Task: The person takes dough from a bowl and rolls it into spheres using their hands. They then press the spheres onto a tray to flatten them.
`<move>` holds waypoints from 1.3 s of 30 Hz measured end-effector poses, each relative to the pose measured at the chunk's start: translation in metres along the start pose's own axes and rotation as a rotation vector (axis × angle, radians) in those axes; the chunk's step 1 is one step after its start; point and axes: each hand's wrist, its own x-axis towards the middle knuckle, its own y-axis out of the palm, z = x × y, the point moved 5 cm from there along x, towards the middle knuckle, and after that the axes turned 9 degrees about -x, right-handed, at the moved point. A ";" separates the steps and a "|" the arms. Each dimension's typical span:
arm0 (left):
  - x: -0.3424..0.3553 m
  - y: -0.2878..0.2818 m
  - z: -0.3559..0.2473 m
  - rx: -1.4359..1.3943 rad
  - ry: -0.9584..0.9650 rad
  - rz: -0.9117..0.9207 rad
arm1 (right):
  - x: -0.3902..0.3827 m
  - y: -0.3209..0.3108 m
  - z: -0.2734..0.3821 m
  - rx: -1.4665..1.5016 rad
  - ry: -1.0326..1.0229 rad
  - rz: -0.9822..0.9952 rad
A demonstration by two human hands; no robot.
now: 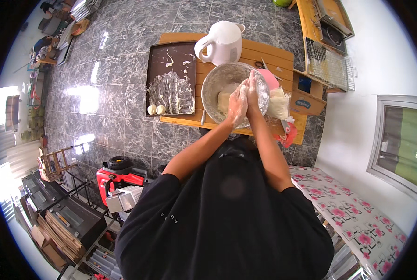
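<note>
Largest first: the wooden table point(279, 58) carries the work. On its left side lies a dark tray point(160, 52), smeared with a pale, greasy-looking coating over its nearer part. Beside the tray stands a metal bowl point(208, 89), its inner wall dusted white. A white kettle point(226, 46) stands upright just beyond the bowl. Inside the bowl lies a pale lump of dough point(223, 101), partly hidden by the hands.

The left hand point(238, 101) and right hand point(252, 94), both floury, meet palm to palm over the bowl, fingers extended and close together. Whether they enclose a piece of dough cannot be told. Smallest are two pale, ridged balls point(160, 109), side by side at the tray's near left corner.

Assessment: the step in hand appears to be shaping a portion between the palms. The next move probably calls for even, light pressure, then placement beside the finished balls.
</note>
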 end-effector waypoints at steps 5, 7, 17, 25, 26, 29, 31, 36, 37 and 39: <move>0.003 -0.006 0.002 -0.242 -0.220 -0.206 | 0.004 -0.001 -0.003 -0.594 -0.258 -0.068; 0.022 -0.027 0.008 -0.203 -0.271 -0.178 | -0.003 0.014 -0.014 -0.005 -0.095 0.000; 0.010 -0.009 -0.028 0.282 0.359 0.273 | 0.021 -0.006 -0.016 0.533 0.214 0.214; 0.023 -0.017 0.042 -0.979 -0.676 0.188 | -0.013 0.009 0.005 -1.142 -0.773 -0.084; 0.022 -0.020 0.044 -0.983 -0.673 0.185 | -0.023 0.017 0.011 -1.129 -0.805 -0.131; 0.024 -0.028 0.036 -0.617 -0.556 0.079 | -0.029 0.010 0.018 -0.793 -0.883 -0.144; 0.031 -0.045 0.036 -0.296 -0.522 -0.066 | -0.024 -0.002 0.011 -0.714 -0.820 -0.208; 0.028 -0.035 0.003 -0.097 -0.387 0.156 | 0.001 -0.012 -0.041 0.140 0.066 0.147; 0.021 -0.021 -0.016 -0.084 -0.327 0.192 | -0.001 -0.004 -0.040 0.540 0.068 0.497; 0.014 -0.008 -0.032 -0.092 -0.193 0.244 | -0.003 -0.005 -0.040 0.725 0.130 0.547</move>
